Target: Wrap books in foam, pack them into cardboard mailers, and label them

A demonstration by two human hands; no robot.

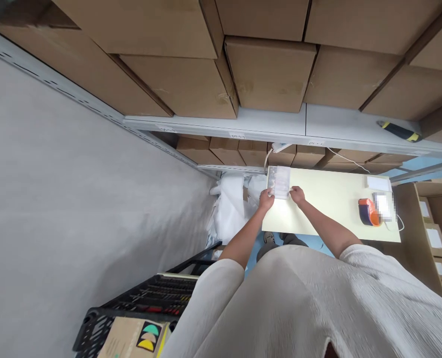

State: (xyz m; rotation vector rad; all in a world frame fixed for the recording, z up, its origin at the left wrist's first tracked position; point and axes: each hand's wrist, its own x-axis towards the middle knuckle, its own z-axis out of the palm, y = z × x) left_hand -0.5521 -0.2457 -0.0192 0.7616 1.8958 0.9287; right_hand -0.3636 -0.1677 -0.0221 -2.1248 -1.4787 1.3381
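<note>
1. Fingers: left hand (266,200) pinching translucent packet's (280,181) near-left corner; right hand (297,195) at its right edge, grip unclear.
2. Packet just beyond fingertips, over tabletop (328,199).
3. Likely positioning step; next move needs both edges steadied.

Left hand (266,200) pinches a translucent packet (281,182) over the pale table (328,199), right hand (298,195) at its right edge
</note>
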